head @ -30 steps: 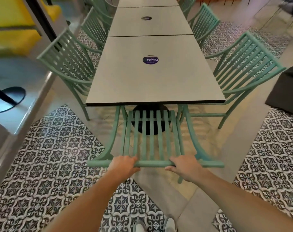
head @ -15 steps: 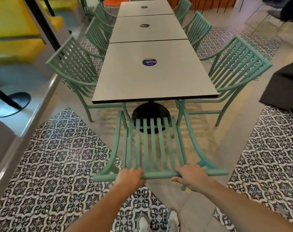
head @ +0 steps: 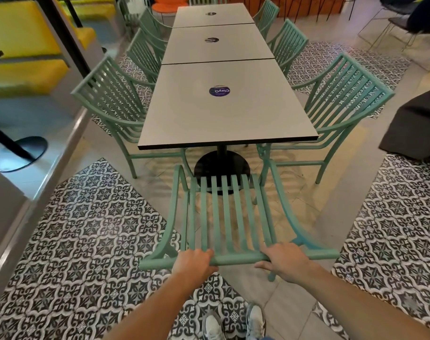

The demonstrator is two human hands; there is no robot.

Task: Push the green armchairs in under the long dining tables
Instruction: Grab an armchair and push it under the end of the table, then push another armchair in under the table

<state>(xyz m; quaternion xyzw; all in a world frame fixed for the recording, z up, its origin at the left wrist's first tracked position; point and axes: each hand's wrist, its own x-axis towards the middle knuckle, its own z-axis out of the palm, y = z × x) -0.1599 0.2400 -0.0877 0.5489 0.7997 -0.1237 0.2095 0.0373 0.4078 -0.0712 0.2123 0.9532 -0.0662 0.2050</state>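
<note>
End armchair sits farther out from the surface than a second ago; seat front no longer under its edge (pedestal base now exposed). Shoes visible below.

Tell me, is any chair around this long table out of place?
Yes. The end armchair stands clear of the table, its seat not under the top. Both hands, left and right, hold its top rail.

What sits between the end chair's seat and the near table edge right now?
In the head view, only plain floor and the table's black round base lie between the end chair and the near table edge.
</note>
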